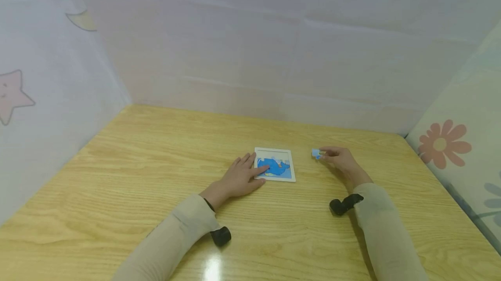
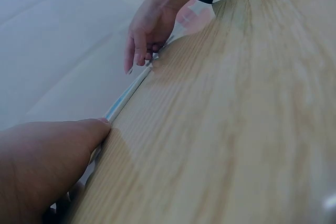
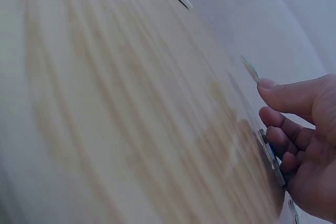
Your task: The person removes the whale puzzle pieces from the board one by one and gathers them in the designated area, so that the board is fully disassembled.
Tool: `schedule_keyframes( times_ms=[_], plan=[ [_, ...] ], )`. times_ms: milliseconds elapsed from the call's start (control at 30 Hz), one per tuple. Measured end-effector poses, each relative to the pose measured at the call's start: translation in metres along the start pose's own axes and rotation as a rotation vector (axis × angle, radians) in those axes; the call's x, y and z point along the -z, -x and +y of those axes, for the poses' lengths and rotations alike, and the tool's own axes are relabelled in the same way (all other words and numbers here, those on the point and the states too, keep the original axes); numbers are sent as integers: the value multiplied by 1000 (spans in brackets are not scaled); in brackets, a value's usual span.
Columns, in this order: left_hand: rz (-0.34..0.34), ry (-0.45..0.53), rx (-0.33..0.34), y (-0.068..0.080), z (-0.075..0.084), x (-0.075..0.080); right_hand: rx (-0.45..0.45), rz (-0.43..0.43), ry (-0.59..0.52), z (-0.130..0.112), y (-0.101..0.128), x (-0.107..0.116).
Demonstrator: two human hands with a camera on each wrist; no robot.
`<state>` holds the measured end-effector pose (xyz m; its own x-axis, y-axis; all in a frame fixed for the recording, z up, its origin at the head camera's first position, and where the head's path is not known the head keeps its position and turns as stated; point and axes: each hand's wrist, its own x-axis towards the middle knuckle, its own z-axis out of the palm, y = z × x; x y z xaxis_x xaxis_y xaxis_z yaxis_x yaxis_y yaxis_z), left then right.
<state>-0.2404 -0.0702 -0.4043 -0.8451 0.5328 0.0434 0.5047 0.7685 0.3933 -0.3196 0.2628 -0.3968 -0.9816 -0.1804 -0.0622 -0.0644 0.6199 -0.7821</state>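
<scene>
left hand flat, fingers spread, fingertips resting on puzzle board with blue whale picture, mid tabletop. right hand pinches small blue puzzle piece at fingertips, just off board's right edge. judged step: piece in hand, board steadied, placing not yet done. next move calls for carrying piece over to open slot, matching orientation. open slot hidden under left fingers; wrist views blurred, piece shape unclear.
</scene>
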Motion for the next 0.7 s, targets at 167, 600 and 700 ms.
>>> schedule_keyframes(
  times_ms=[167, 600, 700],
  plan=[
    [-2, -5, -3, 1, 1, 2, 1, -3, 18, 1, 0, -4],
    [11, -4, -11, -2, -2, -2, 36, -40, 75, -3, 2, -4],
    [14, -5, -14, -2, -2, -2, 26, -45, 65, -4, 2, -5]
  ],
)
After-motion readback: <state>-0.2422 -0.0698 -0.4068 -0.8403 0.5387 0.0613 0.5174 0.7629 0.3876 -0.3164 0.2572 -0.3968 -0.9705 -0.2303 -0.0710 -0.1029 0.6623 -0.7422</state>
